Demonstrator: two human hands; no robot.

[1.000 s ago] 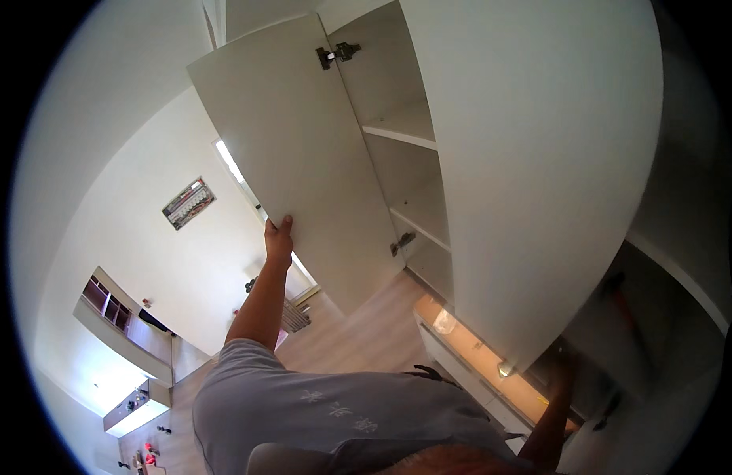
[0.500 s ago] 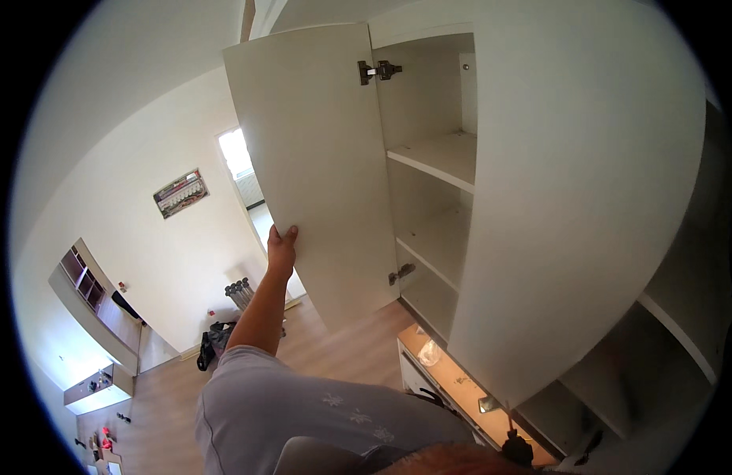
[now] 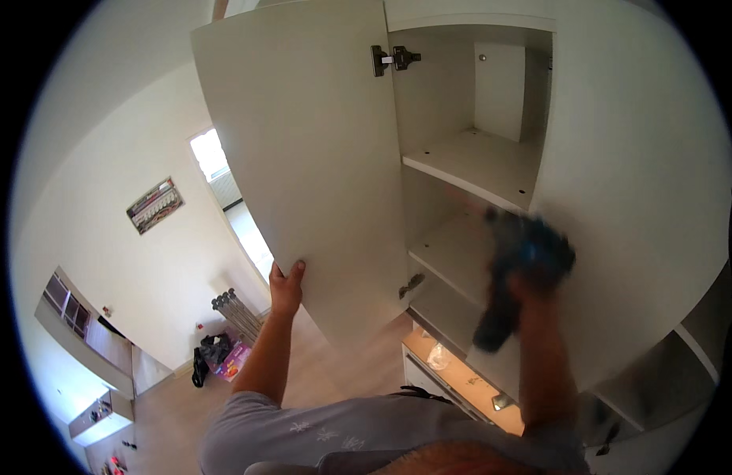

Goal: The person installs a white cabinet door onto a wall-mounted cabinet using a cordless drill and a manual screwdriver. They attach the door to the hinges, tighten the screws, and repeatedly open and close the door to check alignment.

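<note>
My left hand [image 3: 287, 289] grips the free edge of a pale cabinet door [image 3: 302, 158], thumb on its inner face, low on the door. The door stands swung out to the left on an upper metal hinge [image 3: 393, 60] and a lower hinge [image 3: 411, 286]. In front of the open compartment, my right hand [image 3: 538, 289] is wrapped around the handle of a dark cordless drill [image 3: 536, 247] with a blue patch. Both are smeared by motion. The drill's front end points left toward the cabinet shelves [image 3: 469, 168] and appears not to touch them.
Another tall pale door [image 3: 635, 158] closes the cabinet on the right. Below stands a wooden-topped unit [image 3: 461, 380] with a clear plastic bag. On the floor at left lie a black bag [image 3: 215, 348], a pink box [image 3: 235, 362] and several metal poles [image 3: 237, 313] against the wall.
My right hand has come into view from below with the drill. My left hand keeps hold of the door edge. The view has shifted, showing more of the open compartment.
</note>
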